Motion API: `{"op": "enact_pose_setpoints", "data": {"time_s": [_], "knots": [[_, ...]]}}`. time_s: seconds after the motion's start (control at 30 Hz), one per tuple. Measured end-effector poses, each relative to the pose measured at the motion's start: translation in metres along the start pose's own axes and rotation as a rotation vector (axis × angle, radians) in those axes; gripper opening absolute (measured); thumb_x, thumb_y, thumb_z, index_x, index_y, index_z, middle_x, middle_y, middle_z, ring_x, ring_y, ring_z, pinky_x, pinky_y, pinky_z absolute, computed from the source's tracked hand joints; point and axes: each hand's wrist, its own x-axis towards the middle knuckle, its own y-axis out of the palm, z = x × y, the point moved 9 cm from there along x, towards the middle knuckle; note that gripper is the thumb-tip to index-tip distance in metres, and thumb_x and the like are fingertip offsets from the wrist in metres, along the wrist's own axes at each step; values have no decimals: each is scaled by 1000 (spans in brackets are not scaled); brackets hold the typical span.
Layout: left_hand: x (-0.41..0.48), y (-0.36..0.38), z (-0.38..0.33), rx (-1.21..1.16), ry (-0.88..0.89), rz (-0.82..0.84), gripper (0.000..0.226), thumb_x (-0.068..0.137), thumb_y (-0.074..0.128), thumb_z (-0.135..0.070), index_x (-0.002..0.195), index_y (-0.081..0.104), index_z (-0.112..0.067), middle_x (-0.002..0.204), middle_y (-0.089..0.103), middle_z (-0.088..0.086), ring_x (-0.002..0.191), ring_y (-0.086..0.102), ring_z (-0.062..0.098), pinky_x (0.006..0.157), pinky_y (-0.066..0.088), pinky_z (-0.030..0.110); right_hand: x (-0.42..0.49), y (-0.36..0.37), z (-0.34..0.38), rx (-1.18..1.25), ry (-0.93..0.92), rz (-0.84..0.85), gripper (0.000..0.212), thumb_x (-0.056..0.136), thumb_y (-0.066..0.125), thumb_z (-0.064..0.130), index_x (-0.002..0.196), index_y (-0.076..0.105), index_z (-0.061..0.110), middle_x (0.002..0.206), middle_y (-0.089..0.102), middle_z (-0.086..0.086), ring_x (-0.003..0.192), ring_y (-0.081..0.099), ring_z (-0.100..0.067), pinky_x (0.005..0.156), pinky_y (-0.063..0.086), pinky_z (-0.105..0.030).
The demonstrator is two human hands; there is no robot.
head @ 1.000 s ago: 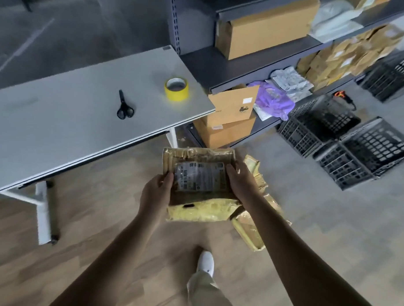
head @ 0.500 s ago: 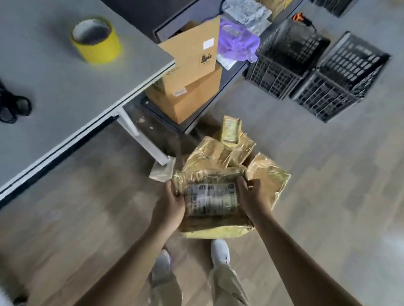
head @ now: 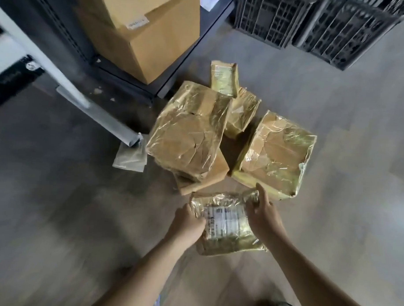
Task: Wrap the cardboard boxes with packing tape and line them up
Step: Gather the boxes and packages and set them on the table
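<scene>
Labelled tape-wrapped box (head: 226, 224) gripped from both sides: left hand (head: 189, 221) curled on its left edge, right hand (head: 262, 214) on its far right corner. It sits low at the floor (head: 342, 226); contact unclear. Large wrapped box (head: 276, 153) lies just beyond the right hand, so set-down probably goes beside it.

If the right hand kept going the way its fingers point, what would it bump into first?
Probably the right-side tape-wrapped box, just beyond the right hand; depth is unclear.
</scene>
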Motion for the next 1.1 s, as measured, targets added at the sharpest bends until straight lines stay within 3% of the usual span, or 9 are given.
{"op": "enact_pose_setpoints", "data": {"time_s": [0.17, 0.3, 0.37, 0.5, 0.67, 0.77, 0.87, 0.97, 1.1], "knots": [[50, 54, 27, -41, -2, 16, 20, 84, 50, -22, 104, 50, -26, 84, 60, -4, 66, 54, 8, 48, 33, 23, 45, 38, -47, -71, -48, 52, 68, 97, 41, 22, 154, 5, 30, 126, 62, -10, 81, 64, -18, 65, 54, -35], [67, 71, 21, 20, 97, 16, 36, 86, 52, -21, 121, 48, -19, 115, 59, 3, 97, 60, 20, 71, 46, 29, 65, 48, -41, -101, -127, 88, 64, 95, 44, 23, 151, 14, 34, 139, 50, -15, 96, 62, -30, 76, 55, -42], [71, 53, 5, 3, 163, -99, 33, 87, 52, -16, 120, 52, -20, 119, 58, 1, 103, 58, 17, 82, 48, 30, 73, 46, -23, -98, -211, 75, 58, 97, 45, 25, 148, 20, 33, 140, 49, -15, 100, 62, -31, 75, 54, -40], [76, -14, -11, -55, 173, -393, 19, 86, 48, -14, 78, 61, -26, 86, 67, -8, 85, 61, 17, 65, 41, 25, 94, 35, 21, 25, -326, 30, 44, 101, 40, 30, 145, 34, 25, 129, 59, -10, 88, 60, -13, 60, 46, -21], [99, -90, 41, -296, -50, -707, 17, 85, 43, -5, 95, 55, -11, 102, 63, 17, 97, 60, 39, 77, 51, 41, 126, 28, 83, 223, -378, -42, 44, 102, 32, 39, 139, 42, 19, 119, 64, -4, 88, 57, -12, 62, 37, -22], [114, -142, 46, -681, 44, -906, 14, 91, 42, -12, 99, 53, -9, 110, 61, 19, 104, 59, 38, 83, 50, 42, 143, 28, 108, 416, -386, -89, 42, 102, 33, 41, 135, 46, 19, 106, 62, 5, 97, 61, -13, 75, 38, -23], [131, -170, 18, -957, 261, -745, 30, 89, 44, -50, 100, 60, -27, 98, 66, -6, 102, 63, 20, 78, 50, 30, 154, 36, 123, 513, -388, -92, 40, 103, 34, 35, 136, 45, 17, 116, 60, -3, 108, 57, -21, 83, 38, -24], [144, -164, -14, -730, 286, -409, 69, 57, 51, -85, 103, 66, -35, 101, 69, -11, 98, 64, 11, 78, 50, 31, 164, 51, 123, 631, -309, -19, 44, 103, 34, 37, 141, 43, 18, 135, 52, 1, 123, 48, -15, 103, 35, -27], [139, -152, -50, -422, 399, -135, 46, 66, 75, -58, 103, 68, -31, 98, 74, -9, 92, 69, 12, 70, 54, 29, 165, 55, 119, 799, -212, 116, 38, 104, 40, 35, 135, 53, 17, 128, 61, -6, 118, 57, -26, 105, 44, -44]]}}
